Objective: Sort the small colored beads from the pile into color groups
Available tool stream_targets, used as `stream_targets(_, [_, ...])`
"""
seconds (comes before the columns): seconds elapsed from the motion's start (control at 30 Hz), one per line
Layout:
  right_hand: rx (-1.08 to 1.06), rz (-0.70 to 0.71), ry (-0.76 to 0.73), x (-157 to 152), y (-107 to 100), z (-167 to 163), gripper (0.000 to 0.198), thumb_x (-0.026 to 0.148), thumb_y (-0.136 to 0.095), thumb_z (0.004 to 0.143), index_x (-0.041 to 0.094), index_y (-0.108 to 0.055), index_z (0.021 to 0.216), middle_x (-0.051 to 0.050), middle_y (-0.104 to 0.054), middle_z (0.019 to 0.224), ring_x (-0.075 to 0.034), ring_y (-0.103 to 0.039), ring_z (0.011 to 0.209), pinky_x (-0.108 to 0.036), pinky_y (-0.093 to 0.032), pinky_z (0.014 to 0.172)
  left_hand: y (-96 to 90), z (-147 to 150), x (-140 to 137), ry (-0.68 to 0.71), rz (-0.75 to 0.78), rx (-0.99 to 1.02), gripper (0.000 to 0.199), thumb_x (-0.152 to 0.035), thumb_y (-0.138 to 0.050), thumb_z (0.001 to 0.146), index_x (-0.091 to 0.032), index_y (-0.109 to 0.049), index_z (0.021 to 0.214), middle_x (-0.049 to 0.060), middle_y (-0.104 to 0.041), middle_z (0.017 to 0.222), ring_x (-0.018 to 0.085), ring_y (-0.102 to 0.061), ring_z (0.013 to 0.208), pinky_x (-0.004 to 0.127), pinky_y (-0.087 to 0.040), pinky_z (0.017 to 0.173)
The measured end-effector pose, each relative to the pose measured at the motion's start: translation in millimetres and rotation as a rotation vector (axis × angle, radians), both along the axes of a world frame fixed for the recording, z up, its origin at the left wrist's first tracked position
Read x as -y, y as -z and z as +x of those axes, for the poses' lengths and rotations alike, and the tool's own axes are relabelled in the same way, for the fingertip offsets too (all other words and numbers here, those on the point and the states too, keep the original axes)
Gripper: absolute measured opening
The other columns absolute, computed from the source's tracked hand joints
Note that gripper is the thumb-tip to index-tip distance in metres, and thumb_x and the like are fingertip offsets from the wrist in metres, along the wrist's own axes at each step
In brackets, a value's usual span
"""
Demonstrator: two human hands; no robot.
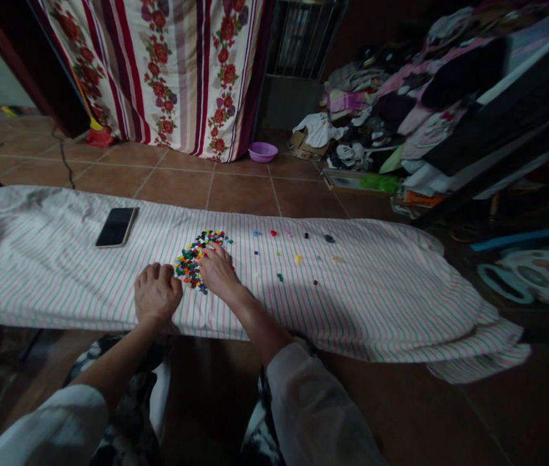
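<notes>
A heap of small pieces in many colours (189,262), perhaps beads, lies on the striped cloth (381,304). My right hand (218,268) reaches over the heap's right side, its fingers bent down into the pieces. Whatever is between those fingertips is hidden. Left of the heap, my left hand (158,294) rests on the cloth with curled fingers, its thumb side close to the pieces. Its palm is hidden. Right of the heap, small pieces stand apart in loose rows, among them a red piece (273,233), a yellow piece (298,258) and a green piece (280,277).
A phone (116,228) lies on the cloth at the left. Beyond the covered surface are a floral curtain (182,77), a purple basin (263,152) and a red broom (99,134). Piled clothes (400,97) fill the right back. A patterned seat-like object (546,275) stands at the right.
</notes>
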State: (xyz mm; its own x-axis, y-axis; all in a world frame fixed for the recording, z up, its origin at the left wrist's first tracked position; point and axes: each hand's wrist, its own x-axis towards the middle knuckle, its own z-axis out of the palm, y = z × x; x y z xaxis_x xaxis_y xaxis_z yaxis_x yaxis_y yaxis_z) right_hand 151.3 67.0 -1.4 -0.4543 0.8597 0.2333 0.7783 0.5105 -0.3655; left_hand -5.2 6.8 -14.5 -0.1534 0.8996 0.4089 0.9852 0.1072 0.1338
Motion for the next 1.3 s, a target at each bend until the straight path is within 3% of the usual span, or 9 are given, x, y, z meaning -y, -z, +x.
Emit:
stream_targets(0.2, [0.030,-0.038,-0.004,1,-8,1,0.026,0.017,-0.048,0.093,0.015,-0.073,0.100,-0.010,-0.057,0.134,-0.028,-0.028,0.139,-0.046,-0.031,0.110,0.1,0,-1,-0.009,-0.002,-0.031,0.027,-0.026,-0.044,0.086,-0.018,-0.064,0.101,0.012,-0.061,0.112,0.028,-0.054,0.105,0.041,-0.041,0.090])
stream_targets(0.57, [-0.066,0.005,-0.011,-5,0,-1,0.017,0.014,-0.053,0.088,0.016,-0.068,0.096,-0.010,-0.061,0.126,-0.027,-0.031,0.136,-0.044,-0.031,0.109,1.4,-1,-1,-0.004,0.030,-0.044,0.026,-0.026,-0.045,0.085,-0.018,-0.064,0.100,0.013,-0.060,0.112,0.028,-0.054,0.104,0.040,-0.041,0.088])
stream_targets(0.93, [-0.115,0.007,0.003,-3,-9,13,0.013,0.014,-0.055,0.087,0.017,-0.065,0.095,-0.009,-0.067,0.108,-0.023,-0.048,0.117,-0.037,-0.036,0.100,-0.9,0,0,-0.010,-0.003,-0.031,0.026,-0.027,-0.045,0.085,-0.018,-0.064,0.101,0.013,-0.061,0.114,0.029,-0.053,0.107,0.041,-0.041,0.090])
stream_targets(1.3, [-0.047,0.019,-0.051,9,-14,32,0.010,0.018,-0.055,0.090,0.017,-0.062,0.096,-0.007,-0.067,0.100,-0.021,-0.053,0.104,-0.034,-0.038,0.090,-0.2,0,0,0.000,0.004,-0.045,0.028,-0.027,-0.044,0.086,-0.018,-0.064,0.102,0.014,-0.061,0.114,0.029,-0.054,0.109,0.041,-0.041,0.091])
